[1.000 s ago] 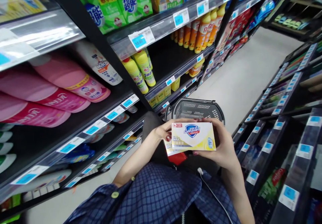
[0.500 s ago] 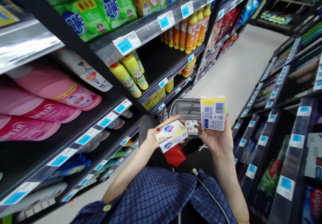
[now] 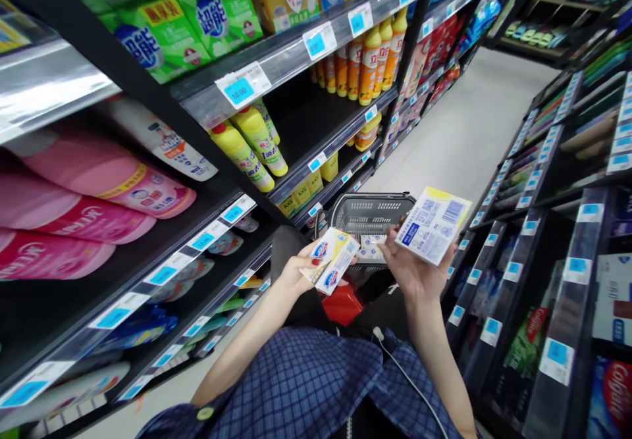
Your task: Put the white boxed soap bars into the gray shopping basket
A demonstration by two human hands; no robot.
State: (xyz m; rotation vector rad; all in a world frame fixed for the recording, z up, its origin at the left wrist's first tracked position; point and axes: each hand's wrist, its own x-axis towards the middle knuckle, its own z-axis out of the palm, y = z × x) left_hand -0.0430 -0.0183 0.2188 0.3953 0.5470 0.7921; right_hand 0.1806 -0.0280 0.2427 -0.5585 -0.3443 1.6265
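Observation:
My left hand (image 3: 295,269) grips a white and yellow soap box (image 3: 330,261) with a blue and red shield logo, thumb on top. My right hand (image 3: 417,282) holds another white and yellow box, a soap pack (image 3: 434,226), with its printed back and barcode facing up. The fingers beneath it are partly hidden. Below and beyond both hands sits a grey shopping basket (image 3: 351,212) with slotted walls. Between the hands, small white soap boxes (image 3: 371,247) show inside the basket.
At left, a shelf holds pink bottles (image 3: 93,212), yellow bottles (image 3: 253,137), orange bottles (image 3: 370,60) and green packs (image 3: 202,14). Shelves of toothpaste boxes (image 3: 530,334) stand close on the right. The aisle floor (image 3: 454,123) runs ahead. Something red (image 3: 342,304) shows below the left hand.
My right hand has turned its soap pack clockwise and shifted it slightly right. The soap box in my left hand has tilted and moved a little up and left.

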